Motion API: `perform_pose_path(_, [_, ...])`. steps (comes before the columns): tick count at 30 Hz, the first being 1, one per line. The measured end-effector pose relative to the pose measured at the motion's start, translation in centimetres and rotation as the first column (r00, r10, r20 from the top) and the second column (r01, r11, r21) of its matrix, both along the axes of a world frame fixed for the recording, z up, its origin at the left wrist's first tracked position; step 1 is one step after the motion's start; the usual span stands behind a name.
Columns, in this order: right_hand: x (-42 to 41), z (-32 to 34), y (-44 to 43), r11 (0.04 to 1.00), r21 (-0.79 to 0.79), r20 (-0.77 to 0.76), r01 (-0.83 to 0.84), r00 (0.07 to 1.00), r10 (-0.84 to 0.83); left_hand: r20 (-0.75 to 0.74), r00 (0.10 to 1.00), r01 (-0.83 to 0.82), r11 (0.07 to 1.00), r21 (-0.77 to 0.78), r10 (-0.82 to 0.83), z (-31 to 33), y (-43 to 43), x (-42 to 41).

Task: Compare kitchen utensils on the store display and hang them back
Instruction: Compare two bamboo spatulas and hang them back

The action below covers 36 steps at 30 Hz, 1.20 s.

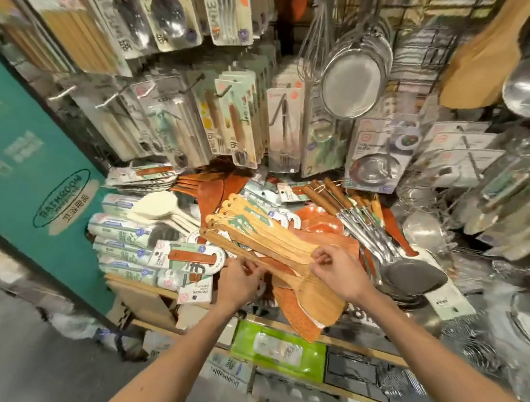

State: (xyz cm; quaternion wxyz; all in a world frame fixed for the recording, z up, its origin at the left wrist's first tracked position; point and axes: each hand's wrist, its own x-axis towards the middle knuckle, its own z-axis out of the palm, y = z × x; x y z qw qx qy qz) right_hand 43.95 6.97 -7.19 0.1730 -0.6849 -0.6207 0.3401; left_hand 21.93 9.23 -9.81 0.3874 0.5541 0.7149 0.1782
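At the utensil shelf (141,288), wooden spatulas (275,237) are being sorted

Down on the heap, the left hand (239,283) and right hand (338,272) are both pinching into the fan of spatulas, fingers curling round the necks, likely teasing one free for comparing. Beside them steel ladles (415,273) and white rice paddles (156,205) are lying in the same heap, while packaged cutlery (238,122) is hanging on hooks (224,90) above

Shop: packaged utensils (238,122) on display hooks, teal "BATHROOM" sign (61,197).
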Motion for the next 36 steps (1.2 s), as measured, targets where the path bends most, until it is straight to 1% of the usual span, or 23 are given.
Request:
perform_pose_path(2, [-1.1,-1.3,2.1,0.997,-0.012,0.083,-0.077,0.993,0.078,-0.001,0.994,-0.111,0.994,-0.015,0.111,-1.3,0.1,-0.4])
perform_pose_path(4, [-2.1,-2.3,3.8,0.988,-0.031,0.139,-0.15,0.978,0.153,0.005,0.985,-0.172,0.985,-0.033,0.172,-2.2,0.6,-0.5])
perform_pose_path(6, [-3.0,-3.3,5.3,0.977,-0.039,0.215,-0.209,0.953,0.212,0.055,0.965,-0.256,0.966,-0.036,0.257,-2.3,1.2,-0.2])
perform_pose_path(9, [-3.6,-4.1,7.2,0.964,-0.078,0.286,-0.252,0.921,0.264,0.116,0.912,-0.39,0.919,-0.058,0.394,-2.2,2.3,0.4])
perform_pose_path(12, [-3.9,-4.3,8.2,0.942,-0.171,0.313,-0.288,0.891,0.329,0.161,0.836,-0.514,0.852,-0.1,0.524,-2.4,3.6,1.0])
perform_pose_path(14, [-4.0,-4.2,8.5,0.933,-0.213,0.347,-0.29,0.87,0.349,0.192,0.79,-0.567,0.813,-0.137,0.583,-2.4,4.4,1.4])
perform_pose_path(16, [-4.1,-4.3,8.7,0.929,-0.223,0.369,-0.294,0.857,0.36,0.197,0.769,-0.588,0.794,-0.155,0.608,-2.4,5.1,1.6])
perform_pose_path(18, [-4.1,-4.4,8.7,0.933,-0.209,0.36,-0.292,0.864,0.351,0.201,0.757,-0.602,0.783,-0.155,0.622,-2.5,5.7,1.7])
perform_pose_path(21, [-4.1,-4.7,8.9,0.934,-0.203,0.361,-0.293,0.864,0.35,0.197,0.761,-0.601,0.786,-0.142,0.618,-2.7,6.4,1.5])
perform_pose_path(24, [-4.3,-4.9,9.0,0.936,-0.193,0.364,-0.296,0.864,0.348,0.225,0.75,-0.606,0.783,-0.142,0.622,-2.7,7.3,1.6])
perform_pose_path(27, [-4.7,-4.8,9.1,0.946,-0.17,0.298,-0.274,0.901,0.315,0.285,0.731,-0.588,0.784,-0.2,0.62,-2.5,8.1,2.0])
perform_pose_path(30, [-4.7,-5.0,9.1,0.943,-0.191,0.231,-0.271,0.922,0.312,0.34,0.702,-0.574,0.78,-0.251,0.626,-2.8,8.7,2.2])
perform_pose_path(33, [-4.6,-5.1,9.0,0.937,-0.185,0.188,-0.296,0.925,0.329,0.358,0.691,-0.565,0.778,-0.276,0.629,-3.3,9.1,1.8])
perform_pose_path(36, [-4.9,-4.9,8.8,0.949,-0.181,0.151,-0.257,0.946,0.285,0.378,0.673,-0.542,0.772,-0.332,0.635,-3.7,9.4,1.0])
